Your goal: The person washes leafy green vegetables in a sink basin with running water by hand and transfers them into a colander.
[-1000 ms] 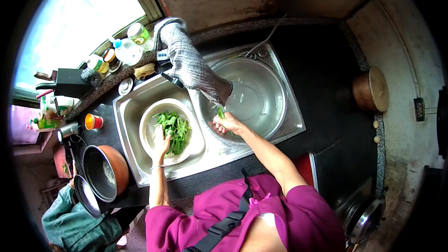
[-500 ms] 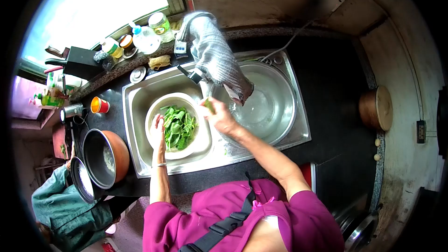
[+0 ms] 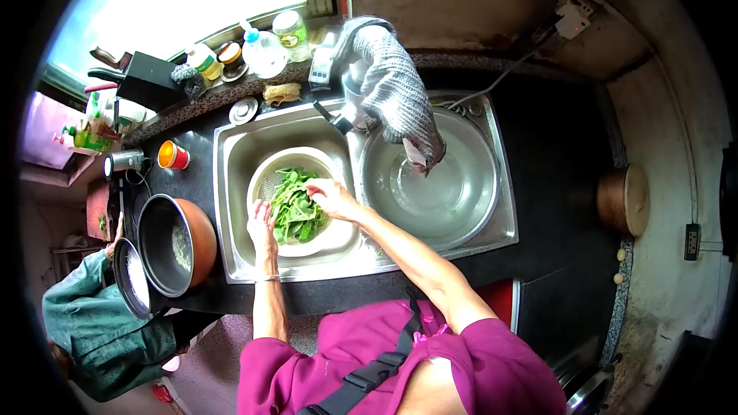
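A pale colander (image 3: 326, 158) stands in the left basin and holds a heap of leafy greens (image 3: 290, 219). My left hand (image 3: 262, 224) is at the colander's left side, fingers stretched and apart, next to the leaves. Over the right part of the heap, my right hand (image 3: 332, 198) has its fingers pinched together on some leafy greens; the fingertips are partly hidden. To the right, a large metal basin (image 3: 492, 184) with water fills the other half of the sink (image 3: 369, 264). A grey knitted cloth (image 3: 396, 81) is wrapped around the faucet above it.
On the left counter are a large pot (image 3: 201, 246), a lid (image 3: 132, 280) and an orange cup (image 3: 174, 155). Bottles and jars (image 3: 289, 34) and a knife block (image 3: 150, 81) line the sill. Another person in a green jacket (image 3: 108, 323) is at lower left.
My right hand has moved left and down from between the basins, where it held a green piece, to the greens in the colander. The camera view has shifted slightly.
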`<state>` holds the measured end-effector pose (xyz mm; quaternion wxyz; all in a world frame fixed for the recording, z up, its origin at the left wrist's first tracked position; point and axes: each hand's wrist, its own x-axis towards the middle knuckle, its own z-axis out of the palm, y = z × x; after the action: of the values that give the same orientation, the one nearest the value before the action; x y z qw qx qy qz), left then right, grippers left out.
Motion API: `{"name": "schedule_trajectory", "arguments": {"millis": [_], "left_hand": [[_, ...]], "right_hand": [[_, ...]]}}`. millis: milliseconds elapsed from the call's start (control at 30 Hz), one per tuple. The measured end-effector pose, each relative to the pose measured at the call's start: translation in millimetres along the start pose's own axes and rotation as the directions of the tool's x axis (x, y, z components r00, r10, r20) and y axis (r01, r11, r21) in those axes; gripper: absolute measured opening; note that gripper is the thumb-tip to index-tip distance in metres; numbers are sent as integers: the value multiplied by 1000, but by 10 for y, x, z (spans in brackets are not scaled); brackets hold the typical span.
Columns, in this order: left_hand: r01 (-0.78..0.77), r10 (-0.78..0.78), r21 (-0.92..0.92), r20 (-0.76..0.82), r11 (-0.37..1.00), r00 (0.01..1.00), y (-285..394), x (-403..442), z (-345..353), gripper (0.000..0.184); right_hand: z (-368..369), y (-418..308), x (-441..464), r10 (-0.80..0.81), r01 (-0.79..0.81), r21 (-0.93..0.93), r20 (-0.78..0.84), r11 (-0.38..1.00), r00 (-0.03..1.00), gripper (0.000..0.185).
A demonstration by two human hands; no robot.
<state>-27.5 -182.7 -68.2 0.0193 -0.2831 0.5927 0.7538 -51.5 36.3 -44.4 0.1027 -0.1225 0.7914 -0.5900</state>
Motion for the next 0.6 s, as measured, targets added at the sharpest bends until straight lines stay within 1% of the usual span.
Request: {"name": "schedule_trajectory", "arguments": {"millis": [33,67,100,133,200,233,267,300,333,367,400,433,467,500,533,567,600], "left_hand": [[-57,57,73,-1,996,998,-21,-9,22,40],[-115,115,145,10,983,993,-38,-4,60,40],[-142,141,141,19,980,990,-43,-1,101,39],[-214,205,156,72,964,976,-52,-14,136,38],[-362,315,241,212,901,925,-57,-48,210,38],[-399,339,253,252,881,907,-51,-70,263,37],[-396,327,266,267,879,906,-5,-120,358,34],[-389,312,268,289,881,905,32,-184,436,33],[-381,295,273,307,883,905,98,-291,538,32],[-366,275,254,333,895,902,133,-362,633,30],[-373,271,254,360,893,893,159,-447,750,29],[-358,252,219,399,908,882,110,-479,846,29],[-341,233,184,439,922,868,59,-515,950,28],[-347,219,188,489,919,844,45,-601,1089,28],[-353,204,190,537,916,819,28,-691,1231,28],[-373,198,201,577,906,793,-88,-709,1351,30],[-362,153,217,629,907,762,-139,-768,1476,31]], "right_hand": [[-39,-33,-20,54,-49,216,-17,975,998,22],[-90,-57,-51,110,-88,422,-28,903,994,17],[-196,-123,-122,128,-99,546,-16,832,992,15],[-323,-183,-207,155,-119,527,-25,841,988,13],[-651,-187,-383,146,-92,397,-107,913,984,12],[-805,23,-446,96,-40,237,-231,971,968,10],[-1000,167,-547,87,-2,226,-367,974,926,11],[-1288,632,-669,93,-127,-53,-426,990,900,15],[-1639,503,-857,113,-183,-138,-403,973,908,22],[-1916,683,-1086,134,-267,-285,-410,921,902,27],[-2093,854,-1289,155,-343,-420,-420,840,894,31],[-2179,907,-1448,159,-347,-415,-423,841,892,31],[-2230,943,-1603,291,-392,-333,-314,858,904,34],[-2220,962,-1720,406,-444,-254,-188,859,894,37],[-2127,995,-1801,411,-449,-248,-193,858,891,37],[-1986,997,-1849,342,-369,-352,-138,860,929,36],[-1858,1018,-1865,274,-278,-448,-75,850,959,34]]}}
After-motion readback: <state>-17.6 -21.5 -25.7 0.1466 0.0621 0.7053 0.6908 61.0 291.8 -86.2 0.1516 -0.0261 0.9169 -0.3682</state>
